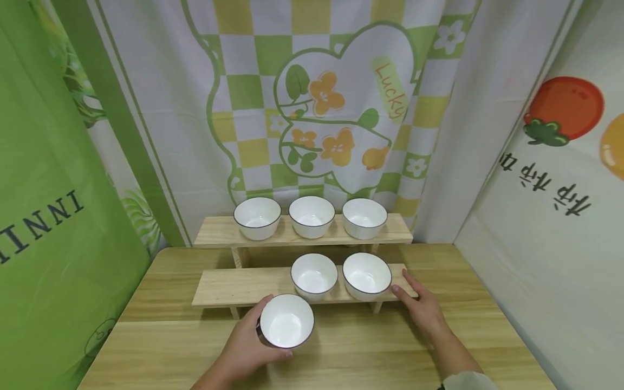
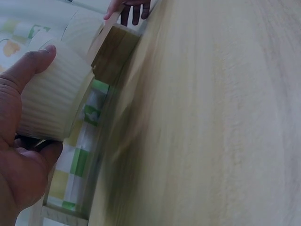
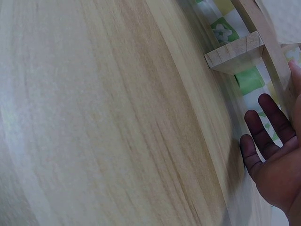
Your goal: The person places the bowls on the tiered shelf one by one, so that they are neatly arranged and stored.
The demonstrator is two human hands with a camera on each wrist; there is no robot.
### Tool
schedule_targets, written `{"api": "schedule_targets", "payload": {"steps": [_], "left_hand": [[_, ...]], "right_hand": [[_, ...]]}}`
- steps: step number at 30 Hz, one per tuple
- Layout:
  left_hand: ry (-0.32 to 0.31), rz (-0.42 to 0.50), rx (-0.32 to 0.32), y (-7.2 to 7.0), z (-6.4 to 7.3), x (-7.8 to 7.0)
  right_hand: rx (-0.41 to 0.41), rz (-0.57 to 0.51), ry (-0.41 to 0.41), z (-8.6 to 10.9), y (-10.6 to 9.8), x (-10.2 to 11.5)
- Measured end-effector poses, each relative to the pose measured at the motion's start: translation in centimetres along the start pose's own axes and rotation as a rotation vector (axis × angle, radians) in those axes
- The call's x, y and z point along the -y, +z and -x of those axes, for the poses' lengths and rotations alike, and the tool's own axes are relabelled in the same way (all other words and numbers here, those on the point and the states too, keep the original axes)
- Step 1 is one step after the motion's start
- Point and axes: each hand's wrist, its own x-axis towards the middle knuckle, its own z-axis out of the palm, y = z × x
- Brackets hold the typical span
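Observation:
My left hand (image 1: 250,342) grips a white dark-rimmed bowl (image 1: 286,320) by its left side, in front of the lower shelf. In the left wrist view the thumb lies on the ribbed outside of this bowl (image 2: 54,89). Two like bowls stand side by side on the lower shelf (image 1: 244,286), a middle bowl (image 1: 314,275) and a right bowl (image 1: 366,275). At that shelf's right end rests my right hand (image 1: 425,310), thumb and forefinger on the board. The right wrist view shows its other fingers (image 3: 256,129) spread loosely below the board.
Behind, a higher wooden shelf (image 1: 302,238) carries three more white bowls (image 1: 312,218) in a row. Both shelves stand on a wood-grain table (image 1: 341,357). Patterned cloth (image 1: 253,97) hangs at the back, with a green cloth (image 1: 49,162) on the left.

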Motion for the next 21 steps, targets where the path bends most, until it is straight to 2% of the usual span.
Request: {"api": "schedule_targets", "payload": {"steps": [12, 21], "left_hand": [[-0.018, 0.004, -0.039, -2.2, -0.7, -0.9], [0.002, 0.004, -0.081, -4.0, -1.6, -0.5]], "right_hand": [[-0.004, 0.006, -0.014, -0.1, -0.1, 0.0], [0.009, -0.012, -0.001, -0.2, 0.0, -0.1]]}}
